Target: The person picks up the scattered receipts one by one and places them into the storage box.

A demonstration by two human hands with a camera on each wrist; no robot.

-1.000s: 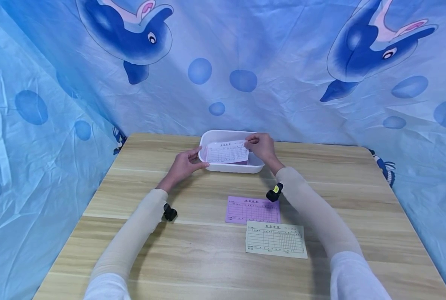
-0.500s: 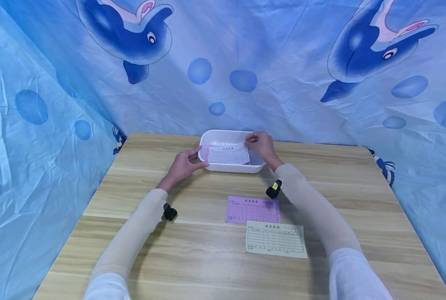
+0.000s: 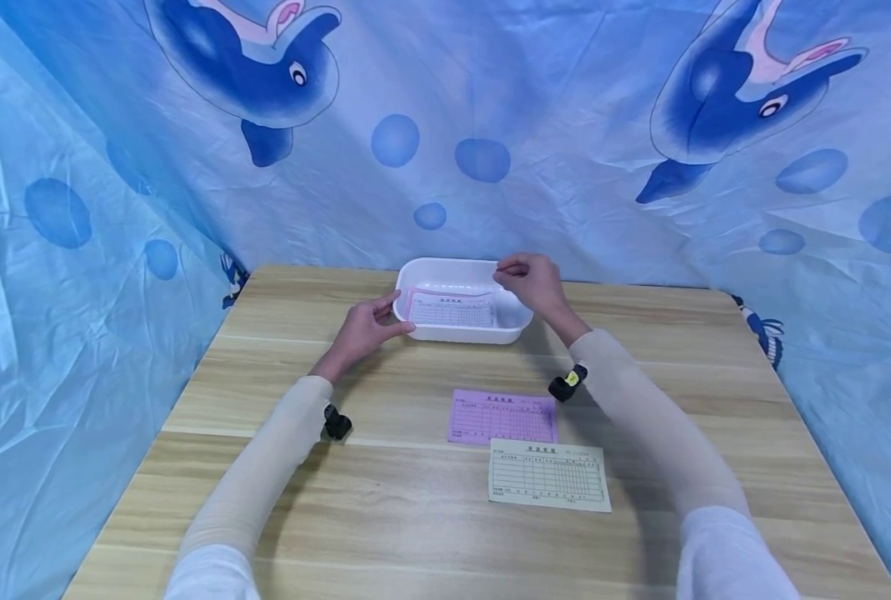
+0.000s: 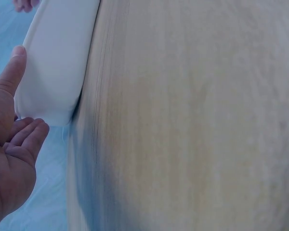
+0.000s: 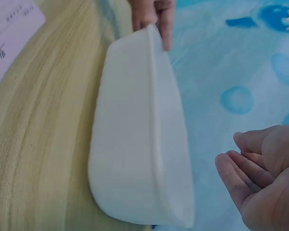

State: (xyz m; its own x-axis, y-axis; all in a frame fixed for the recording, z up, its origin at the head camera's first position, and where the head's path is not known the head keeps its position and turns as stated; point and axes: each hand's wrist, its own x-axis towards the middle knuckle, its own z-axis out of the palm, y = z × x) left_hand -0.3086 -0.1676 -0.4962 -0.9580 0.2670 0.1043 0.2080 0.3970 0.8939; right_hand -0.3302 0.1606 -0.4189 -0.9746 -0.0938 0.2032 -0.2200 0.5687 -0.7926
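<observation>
At the table's far edge stands a white plastic basin (image 3: 463, 336). A white printed receipt slip (image 3: 454, 312) lies inside it, with pink paper showing beneath along its edges. My left hand (image 3: 360, 332) holds the basin's left end, the thumb on the front rim and the fingers against the end wall. Over the basin's right end is my right hand (image 3: 533, 285), holding nothing. In the right wrist view the fingers of that right hand (image 5: 265, 173) are loosely bent, apart from the basin wall.
Nearer on the wooden table (image 3: 385, 517) lie a purple receipt slip (image 3: 502, 415) and a pale green receipt slip (image 3: 548, 477), the green overlapping the purple one's lower edge. A blue dolphin-print curtain (image 3: 445, 175) hangs right behind the basin.
The white slip has come down flat into the basin and my right hand has let go of it. That hand has since risen slightly to the right. My left hand stays at the basin.
</observation>
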